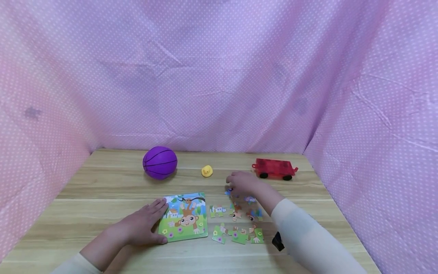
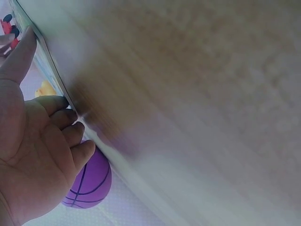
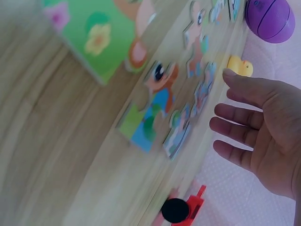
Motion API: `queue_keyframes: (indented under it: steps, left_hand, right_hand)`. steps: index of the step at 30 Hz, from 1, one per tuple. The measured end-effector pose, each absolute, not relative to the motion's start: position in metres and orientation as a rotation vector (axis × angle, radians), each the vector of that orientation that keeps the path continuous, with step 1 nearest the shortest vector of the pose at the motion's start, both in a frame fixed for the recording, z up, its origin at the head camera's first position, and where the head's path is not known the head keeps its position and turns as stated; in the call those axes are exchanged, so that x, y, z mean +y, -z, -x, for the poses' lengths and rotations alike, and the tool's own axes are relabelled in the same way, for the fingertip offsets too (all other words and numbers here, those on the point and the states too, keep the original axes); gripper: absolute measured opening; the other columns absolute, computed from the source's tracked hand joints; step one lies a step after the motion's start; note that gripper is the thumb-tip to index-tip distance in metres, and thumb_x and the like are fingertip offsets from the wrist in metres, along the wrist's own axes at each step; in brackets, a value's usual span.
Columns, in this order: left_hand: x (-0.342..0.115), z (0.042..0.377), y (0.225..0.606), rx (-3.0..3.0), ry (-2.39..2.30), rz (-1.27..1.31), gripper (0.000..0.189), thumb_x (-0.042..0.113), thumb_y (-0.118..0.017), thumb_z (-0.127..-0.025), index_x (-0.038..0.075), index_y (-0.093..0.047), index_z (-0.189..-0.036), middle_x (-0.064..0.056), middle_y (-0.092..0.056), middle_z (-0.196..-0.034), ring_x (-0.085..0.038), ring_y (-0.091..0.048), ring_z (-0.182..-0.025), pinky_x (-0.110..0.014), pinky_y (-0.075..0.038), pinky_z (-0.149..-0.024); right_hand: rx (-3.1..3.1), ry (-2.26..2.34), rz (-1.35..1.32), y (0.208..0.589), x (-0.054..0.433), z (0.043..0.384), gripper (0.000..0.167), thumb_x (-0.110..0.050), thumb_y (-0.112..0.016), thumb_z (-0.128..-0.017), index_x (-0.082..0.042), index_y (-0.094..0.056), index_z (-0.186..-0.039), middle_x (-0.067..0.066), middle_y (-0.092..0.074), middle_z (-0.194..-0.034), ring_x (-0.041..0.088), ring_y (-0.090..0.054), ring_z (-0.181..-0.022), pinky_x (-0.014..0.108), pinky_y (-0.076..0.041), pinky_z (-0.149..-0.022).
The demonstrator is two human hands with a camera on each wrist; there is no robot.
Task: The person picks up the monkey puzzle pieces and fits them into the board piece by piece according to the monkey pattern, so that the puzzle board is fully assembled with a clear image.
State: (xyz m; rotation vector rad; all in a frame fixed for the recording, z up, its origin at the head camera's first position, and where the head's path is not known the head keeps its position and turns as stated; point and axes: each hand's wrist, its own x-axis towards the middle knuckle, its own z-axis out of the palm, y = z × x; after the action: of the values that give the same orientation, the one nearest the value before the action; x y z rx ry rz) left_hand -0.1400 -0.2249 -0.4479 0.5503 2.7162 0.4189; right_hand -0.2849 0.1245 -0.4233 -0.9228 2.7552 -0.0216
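A monkey picture puzzle board (image 1: 183, 230) lies flat on the wooden table. My left hand (image 1: 142, 225) rests along its left side, fingers at the upper left edge and thumb at the lower left corner. To the right of the board, several loose jigsaw pieces are spread in rough rows, among them a piece with a house (image 1: 215, 210) and a green piece (image 1: 239, 236). Over the far row hovers my right hand (image 1: 243, 183), partly covering a blue piece (image 1: 228, 192). In the right wrist view its fingers (image 3: 237, 129) are loosely bent, with nothing between them and the thumb.
Behind the board sits a purple basketball (image 1: 160, 163). A yellow rubber duck (image 1: 207, 171) stands near the table's middle, and a red toy wagon (image 1: 275, 168) at the back right. Pink dotted cloth (image 1: 219, 95) encloses the table (image 1: 113, 179). A black object (image 1: 278, 241) shows beside the right sleeve.
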Motion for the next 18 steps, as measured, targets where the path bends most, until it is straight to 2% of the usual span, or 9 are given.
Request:
queue_keyframes:
  steps: [6,18]
  left_hand:
    - [-0.226,0.14,0.448,2.717,-0.42,-0.548,0.109,0.07,-0.067,-0.076,0.004,-0.029,-0.154,-0.014,-0.02,-0.163,-0.038,-0.015,-0.15,-0.059,-0.019,-0.12]
    - [-0.226,0.141,0.45,2.722,-0.414,-0.553,0.109,0.071,-0.067,-0.076,0.004,-0.028,-0.154,-0.013,-0.019,-0.163,-0.037,-0.014,-0.151,-0.058,-0.019,-0.12]
  right_hand:
    - [2.712,-0.012,0.861,0.424,0.134,0.28,0.03,-0.032,-0.075,-0.087,-0.018,-0.065,-0.112,-0.005,-0.057,-0.096,0.014,-0.053,-0.082,0.033,-0.048,-0.071]
    - [2.738,-0.012,0.916,0.433,0.136,0.281,0.02,-0.027,-0.073,-0.089,-0.02,-0.066,-0.106,-0.008,-0.054,-0.092,0.011,-0.05,-0.08,0.029,-0.047,-0.071]
